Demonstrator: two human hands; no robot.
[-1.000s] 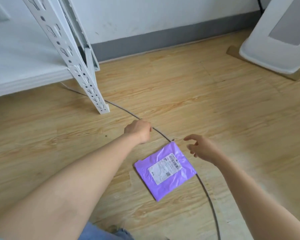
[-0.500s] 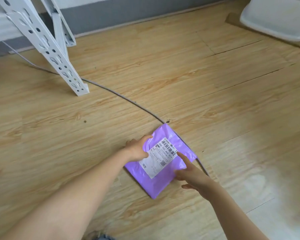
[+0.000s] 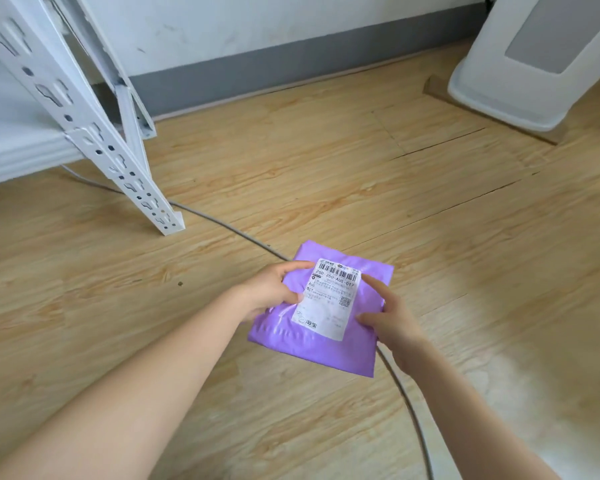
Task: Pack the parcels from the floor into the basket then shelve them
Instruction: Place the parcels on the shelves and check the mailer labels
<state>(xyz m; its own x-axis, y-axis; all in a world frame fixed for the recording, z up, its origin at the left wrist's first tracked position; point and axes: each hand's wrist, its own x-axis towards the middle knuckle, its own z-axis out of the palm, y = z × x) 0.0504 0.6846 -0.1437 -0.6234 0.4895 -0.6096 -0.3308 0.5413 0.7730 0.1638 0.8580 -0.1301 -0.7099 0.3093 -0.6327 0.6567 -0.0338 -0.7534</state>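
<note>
A flat purple parcel (image 3: 336,344) with a white shipping label is held up off the wooden floor (image 3: 291,188) in both hands. My left hand (image 3: 271,291) grips its left edge, thumb on top near the label's upper corner. My right hand (image 3: 388,317) pinches the right edge, index finger and thumb lying on the face beside the label. No basket is in view.
A white metal shelf unit (image 3: 84,109) stands at the left, its slotted leg planted on the floor. A grey cable (image 3: 222,226) runs from under it, beneath the parcel and on to the bottom edge. A white appliance base (image 3: 520,64) on a wooden board sits at the far right.
Both hands went down onto the parcel lying on the floor, took hold of its two sides and lifted it. The parcel has turned so its label stands more upright.
</note>
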